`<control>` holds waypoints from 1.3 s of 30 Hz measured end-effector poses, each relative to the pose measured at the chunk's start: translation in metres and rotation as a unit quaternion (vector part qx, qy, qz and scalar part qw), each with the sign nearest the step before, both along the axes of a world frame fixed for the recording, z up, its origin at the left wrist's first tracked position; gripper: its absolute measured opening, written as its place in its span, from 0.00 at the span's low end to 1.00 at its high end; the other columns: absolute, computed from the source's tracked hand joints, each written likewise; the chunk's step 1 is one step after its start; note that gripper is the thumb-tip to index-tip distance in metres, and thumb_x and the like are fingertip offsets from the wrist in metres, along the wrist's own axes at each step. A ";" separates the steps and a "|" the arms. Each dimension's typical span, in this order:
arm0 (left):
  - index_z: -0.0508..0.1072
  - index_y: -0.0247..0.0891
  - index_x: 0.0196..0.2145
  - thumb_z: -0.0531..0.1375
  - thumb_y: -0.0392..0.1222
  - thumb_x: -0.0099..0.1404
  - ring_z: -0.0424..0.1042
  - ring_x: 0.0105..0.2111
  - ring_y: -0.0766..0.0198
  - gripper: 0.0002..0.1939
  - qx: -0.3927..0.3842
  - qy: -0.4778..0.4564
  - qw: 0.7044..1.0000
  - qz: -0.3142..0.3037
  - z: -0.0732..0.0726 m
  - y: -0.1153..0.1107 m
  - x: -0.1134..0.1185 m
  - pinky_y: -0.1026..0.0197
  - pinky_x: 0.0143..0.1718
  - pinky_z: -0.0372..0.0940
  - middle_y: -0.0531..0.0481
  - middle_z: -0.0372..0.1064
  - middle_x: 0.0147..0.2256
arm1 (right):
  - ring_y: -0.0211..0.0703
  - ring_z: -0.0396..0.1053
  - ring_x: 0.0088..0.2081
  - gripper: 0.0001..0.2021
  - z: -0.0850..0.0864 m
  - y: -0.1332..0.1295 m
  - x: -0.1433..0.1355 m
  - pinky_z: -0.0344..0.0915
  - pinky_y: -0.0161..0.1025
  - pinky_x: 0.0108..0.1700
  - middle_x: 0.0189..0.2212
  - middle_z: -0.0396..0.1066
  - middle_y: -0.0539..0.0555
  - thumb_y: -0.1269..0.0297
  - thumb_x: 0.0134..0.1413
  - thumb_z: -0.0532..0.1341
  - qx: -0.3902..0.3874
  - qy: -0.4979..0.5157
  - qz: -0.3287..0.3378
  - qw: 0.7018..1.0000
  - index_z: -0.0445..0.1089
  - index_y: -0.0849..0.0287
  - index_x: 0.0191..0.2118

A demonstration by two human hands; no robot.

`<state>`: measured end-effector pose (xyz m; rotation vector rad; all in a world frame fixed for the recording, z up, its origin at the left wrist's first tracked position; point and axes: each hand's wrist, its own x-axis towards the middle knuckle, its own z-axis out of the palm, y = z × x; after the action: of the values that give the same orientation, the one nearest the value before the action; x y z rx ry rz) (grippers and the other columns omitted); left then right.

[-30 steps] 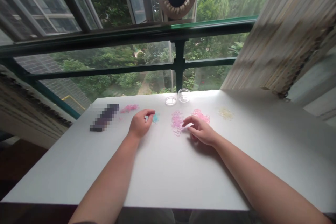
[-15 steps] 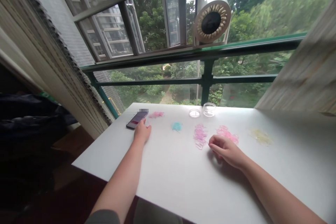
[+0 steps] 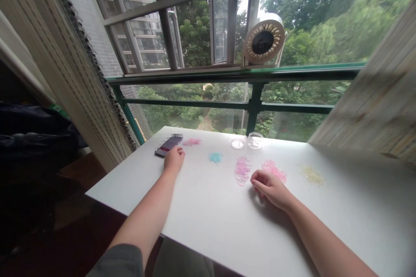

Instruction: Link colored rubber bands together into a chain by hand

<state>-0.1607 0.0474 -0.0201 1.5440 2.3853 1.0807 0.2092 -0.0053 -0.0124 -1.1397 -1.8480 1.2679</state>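
My left hand (image 3: 174, 159), fingers curled in, rests at the near right edge of a dark smartphone (image 3: 168, 146) with a lit screen. Nothing shows in that hand. My right hand (image 3: 270, 187) lies on its side on the white table (image 3: 208, 212), its fingers curled toward the thumb; the inside of the hand is hidden. Just behind it is a heap of small bright pink strands (image 3: 274, 170), partly covered by the hand. A purple-pink heap (image 3: 242, 171) of similar strands lies left of its fingertips.
Farther back are a reddish-pink heap (image 3: 192, 142), a turquoise heap (image 3: 215, 157) and, at right, a pale yellow heap (image 3: 312, 175). A clear round lid (image 3: 237, 143) and clear round dish (image 3: 255, 141) stand near the back edge. A fan (image 3: 264, 41) sits by the green railing (image 3: 201, 78).
My left index finger, stretched onto the phone before, is now curled back. The right hand keeps its curled pose. The camera view has shifted slightly.
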 end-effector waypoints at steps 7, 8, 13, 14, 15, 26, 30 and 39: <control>0.71 0.36 0.36 0.56 0.38 0.58 0.72 0.38 0.58 0.07 0.036 -0.019 0.997 -0.065 0.011 -0.009 0.023 0.57 0.42 0.64 0.45 0.74 0.35 | 0.30 0.61 0.16 0.06 -0.001 0.000 -0.002 0.59 0.29 0.18 0.19 0.61 0.44 0.63 0.52 0.55 0.005 0.016 0.002 1.000 0.60 0.59 0.29; 0.70 0.36 0.36 0.56 0.38 0.59 0.72 0.37 0.59 0.08 0.042 -0.024 0.994 -0.095 0.013 -0.010 0.034 0.58 0.41 0.65 0.46 0.74 0.36 | 0.30 0.61 0.16 0.06 -0.001 0.000 -0.003 0.59 0.29 0.17 0.19 0.61 0.44 0.63 0.52 0.55 0.005 0.019 0.001 1.000 0.60 0.59 0.29; 0.68 0.39 0.38 0.55 0.44 0.61 0.73 0.34 0.64 0.09 0.041 -0.053 0.949 -0.307 0.023 -0.021 0.119 0.63 0.37 0.67 0.50 0.73 0.34 | 0.29 0.59 0.15 0.07 -0.002 0.000 -0.007 0.59 0.28 0.16 0.19 0.59 0.42 0.63 0.50 0.58 0.022 0.047 -0.006 0.999 0.61 0.60 0.33; 0.67 0.39 0.39 0.55 0.44 0.61 0.72 0.34 0.64 0.09 0.040 -0.068 0.921 -0.382 0.025 -0.025 0.136 0.63 0.37 0.67 0.50 0.73 0.34 | 0.29 0.60 0.15 0.08 -0.001 0.000 -0.008 0.60 0.28 0.16 0.18 0.58 0.42 0.63 0.50 0.58 0.031 0.052 -0.008 0.998 0.61 0.60 0.34; 0.66 0.39 0.38 0.55 0.44 0.62 0.72 0.32 0.64 0.08 0.042 -0.077 0.898 -0.432 0.026 -0.028 0.150 0.62 0.36 0.67 0.50 0.72 0.32 | 0.29 0.60 0.15 0.08 -0.001 0.000 -0.008 0.60 0.28 0.17 0.18 0.58 0.42 0.63 0.50 0.58 0.038 0.058 -0.014 0.997 0.61 0.60 0.35; 0.63 0.39 0.32 0.56 0.40 0.61 0.70 0.30 0.66 0.04 0.048 -0.079 0.857 -0.508 0.014 -0.048 0.175 0.64 0.34 0.65 0.52 0.68 0.30 | 0.30 0.60 0.16 0.09 0.005 -0.007 -0.008 0.59 0.29 0.18 0.19 0.60 0.43 0.59 0.53 0.58 0.042 0.053 -0.018 0.998 0.61 0.59 0.35; 0.62 0.39 0.31 0.56 0.41 0.62 0.70 0.30 0.66 0.05 0.043 -0.103 0.852 -0.511 0.016 -0.050 0.175 0.64 0.34 0.65 0.52 0.68 0.30 | 0.31 0.60 0.20 0.07 0.009 -0.009 -0.009 0.58 0.30 0.21 0.21 0.63 0.46 0.62 0.52 0.59 0.069 0.029 -0.017 0.997 0.62 0.60 0.33; 0.62 0.40 0.33 0.57 0.43 0.61 0.71 0.32 0.65 0.07 0.002 -0.172 0.853 -0.492 0.016 -0.056 0.174 0.61 0.37 0.67 0.50 0.69 0.31 | 0.32 0.60 0.20 0.04 0.008 -0.011 -0.006 0.59 0.31 0.21 0.21 0.61 0.46 0.65 0.53 0.58 0.077 0.014 -0.019 0.997 0.63 0.59 0.33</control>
<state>0.0136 -0.0084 -0.0043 1.9611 1.0595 0.9492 0.2029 -0.0159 -0.0046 -1.0635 -1.8592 1.0949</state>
